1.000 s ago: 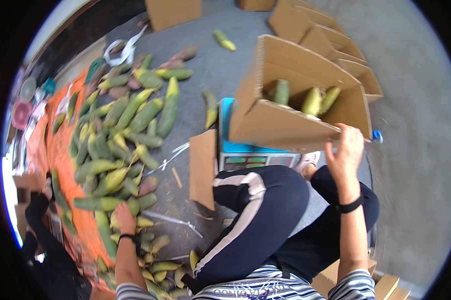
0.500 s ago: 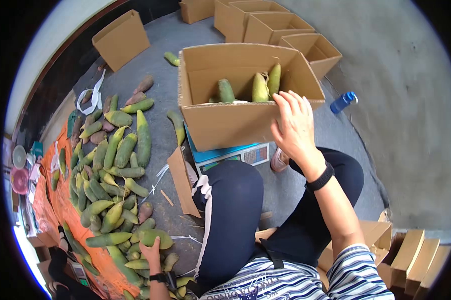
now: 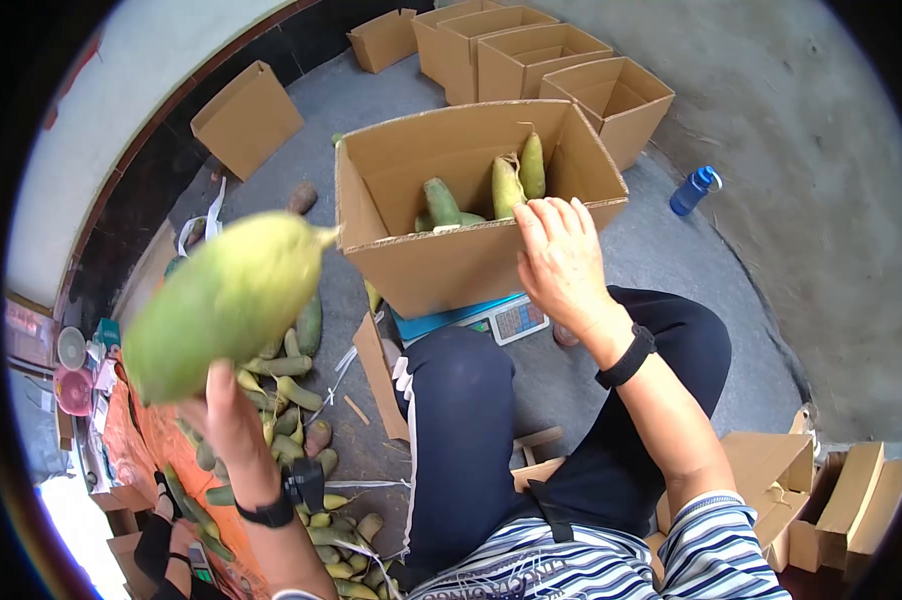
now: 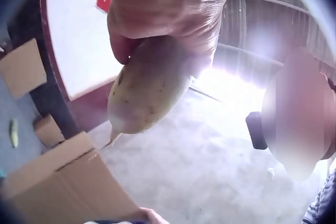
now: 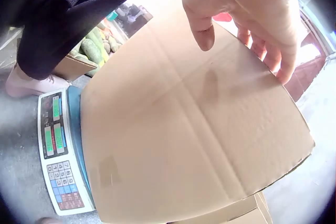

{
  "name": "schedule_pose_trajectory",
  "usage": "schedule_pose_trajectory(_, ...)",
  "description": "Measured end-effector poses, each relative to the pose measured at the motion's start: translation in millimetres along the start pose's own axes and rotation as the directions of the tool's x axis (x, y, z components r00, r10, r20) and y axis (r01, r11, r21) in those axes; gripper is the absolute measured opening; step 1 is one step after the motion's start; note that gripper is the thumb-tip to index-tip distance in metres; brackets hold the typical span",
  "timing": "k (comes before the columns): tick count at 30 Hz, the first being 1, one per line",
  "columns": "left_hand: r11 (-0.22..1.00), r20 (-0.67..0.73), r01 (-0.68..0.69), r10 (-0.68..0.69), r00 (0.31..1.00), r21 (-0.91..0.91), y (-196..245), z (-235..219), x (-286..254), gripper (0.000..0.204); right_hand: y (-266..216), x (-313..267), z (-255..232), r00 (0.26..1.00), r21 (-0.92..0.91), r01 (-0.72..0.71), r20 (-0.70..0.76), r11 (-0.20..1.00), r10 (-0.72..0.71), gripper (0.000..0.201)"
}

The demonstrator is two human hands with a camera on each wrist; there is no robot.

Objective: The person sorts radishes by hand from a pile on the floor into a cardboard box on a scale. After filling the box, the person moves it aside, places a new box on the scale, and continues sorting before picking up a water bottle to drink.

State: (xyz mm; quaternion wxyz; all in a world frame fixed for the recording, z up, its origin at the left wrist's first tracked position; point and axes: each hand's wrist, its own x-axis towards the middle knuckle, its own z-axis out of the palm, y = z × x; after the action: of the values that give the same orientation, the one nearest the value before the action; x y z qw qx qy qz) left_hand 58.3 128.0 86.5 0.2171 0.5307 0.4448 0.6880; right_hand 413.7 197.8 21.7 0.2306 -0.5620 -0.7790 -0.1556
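Note:
My left hand point(image 3: 233, 440) holds a large green radish point(image 3: 226, 300) up in the air, left of a cardboard box. In the left wrist view, the fingers curl round the radish point(image 4: 147, 90), whose thin root end points down. The cardboard box point(image 3: 481, 258) is on a digital scale point(image 3: 516, 318) with a blue pan, and several radishes point(image 3: 507, 186) stand or lie inside it. My right hand point(image 3: 569, 262) rests on the box's near rim with its fingers laid over the edge. In the right wrist view, its thumb point(image 5: 203, 35) hangs apart from the cardboard wall.
A heap of radishes point(image 3: 291, 390) spreads over the floor and an orange sheet point(image 3: 146, 430) at the left. Several cardboard boxes point(image 3: 611, 95) line the back. A blue bottle point(image 3: 693, 190) stands at the right. A cardboard flap point(image 3: 379, 375) is beside my knee.
My left hand has picked a radish from the heap and raised it toward the box. The right hand stays at the box's rim. The head view has turned.

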Motion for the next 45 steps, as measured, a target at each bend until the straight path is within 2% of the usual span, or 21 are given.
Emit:
schedule_pose_trajectory(2, 0.974, 0.169, -0.025, -0.013, 0.986, 0.224, 13, 49, 32, 0.045, -3, 0, -2, 1.0, 0.024, 0.0, 0.013, 1.0, 0.0, 0.056)
schedule_pose_trajectory(4, 0.963, 0.279, -0.139, 0.071, 0.958, 0.229, 6, 100, 51, 0.045, -1, -2, -1, 1.0, 0.013, -0.003, 0.018, 1.0, 0.003, 0.056)
schedule_pose_trajectory(6, 0.751, 0.429, -0.416, 0.196, 0.882, 0.513, -6, 130, 62, 0.061, -1, -3, 2, 1.0, 0.013, 0.014, -0.011, 1.0, -0.013, 0.056)
schedule_pose_trajectory(8, 0.692, 0.546, -0.469, 0.129, 0.828, 0.549, -34, 148, 60, 0.065, 1, -3, 3, 0.999, 0.019, 0.011, -0.031, 1.0, -0.011, 0.056)
schedule_pose_trajectory(9, 0.627, 0.592, -0.499, 0.074, 0.803, 0.598, -38, 152, 53, 0.055, 1, -3, 3, 0.999, 0.019, 0.018, -0.04, 1.0, -0.017, 0.056)
schedule_pose_trajectory(10, 0.629, 0.601, -0.504, 0.072, 0.796, 0.592, -39, 152, 47, 0.055, 1, -3, 3, 0.999, 0.018, 0.024, -0.049, 1.0, -0.023, 0.056)
schedule_pose_trajectory(12, 0.712, 0.576, -0.398, -0.01, 0.818, 0.578, -35, 148, 33, 0.045, 4, -3, 3, 0.998, 0.031, 0.017, -0.059, 0.999, -0.016, 0.053)
schedule_pose_trajectory(13, 0.717, 0.579, -0.392, -0.019, 0.815, 0.576, -24, 144, 26, 0.031, 5, -2, 4, 0.996, 0.049, 0.03, -0.086, 0.998, -0.025, 0.051)
schedule_pose_trajectory(14, 0.717, 0.584, -0.391, -0.027, 0.811, 0.577, -14, 138, 16, 0.031, 6, -3, 4, 0.993, 0.068, 0.044, -0.114, 0.997, -0.036, 0.05)
schedule_pose_trajectory(16, 0.788, 0.609, -0.295, -0.124, 0.783, 0.54, 10, 125, -6, 0.033, 6, -2, 2, 0.996, 0.077, 0.049, -0.077, 0.996, -0.043, 0.047)
schedule_pose_trajectory(17, 0.794, 0.626, -0.276, -0.162, 0.763, 0.542, 23, 119, -19, 0.033, 7, -1, 3, 0.992, 0.093, 0.059, -0.117, 0.994, -0.048, 0.048)
schedule_pose_trajectory(18, 0.799, 0.642, -0.257, -0.2, 0.74, 0.544, 33, 114, -34, 0.034, 9, -1, 5, 0.987, 0.107, 0.066, -0.155, 0.992, -0.049, 0.048)
schedule_pose_trajectory(20, 0.821, 0.683, -0.197, -0.285, 0.673, 0.536, 44, 106, -58, 0.04, 11, 0, 8, 0.993, 0.126, 0.049, -0.11, 0.991, -0.035, 0.051)
schedule_pose_trajectory(23, 0.718, 0.698, -0.365, -0.232, 0.677, 0.592, 33, 104, -93, 0.061, 9, -4, 1, 0.993, 0.16, 0.013, -0.114, 0.987, 0.006, 0.053)
schedule_pose_trajectory(24, 0.715, 0.702, -0.369, -0.235, 0.673, 0.593, 31, 105, -100, 0.061, 7, -5, -1, 0.993, 0.165, 0.007, -0.115, 0.986, 0.013, 0.053)
schedule_pose_trajectory(26, 0.609, 0.682, -0.49, -0.12, 0.721, 0.624, 28, 107, -110, 0.065, 5, -6, -8, 0.942, 0.249, 0.049, -0.332, 0.967, 0.038, 0.041)
schedule_pose_trajectory(30, 0.63, 0.657, -0.432, -0.169, 0.735, 0.646, 34, 109, -105, 0.064, 7, -2, -26, 0.933, 0.321, 0.068, -0.356, 0.945, 0.054, 0.039)
schedule_pose_trajectory(32, 0.626, 0.655, -0.44, -0.153, 0.74, 0.644, 33, 109, -106, 0.061, 6, -2, -29, 0.967, 0.41, 0.008, -0.234, 0.912, 0.097, 0.028)
schedule_pose_trajectory(36, 0.632, 0.642, -0.435, -0.133, 0.755, 0.642, 32, 109, -108, 0.059, 6, -6, -22, 0.954, 0.35, 0.077, -0.299, 0.934, 0.033, 0.014)
schedule_pose_trajectory(41, 0.613, 0.641, -0.457, -0.106, 0.761, 0.645, 29, 111, -110, 0.059, 11, -14, -26, 0.979, 0.34, 0.05, -0.203, 0.939, 0.022, 0.01)
schedule_pose_trajectory(45, 0.614, 0.633, -0.452, -0.102, 0.767, 0.647, 28, 112, -110, 0.059, 12, -15, -25, 0.979, 0.333, 0.056, -0.202, 0.941, 0.013, 0.01)
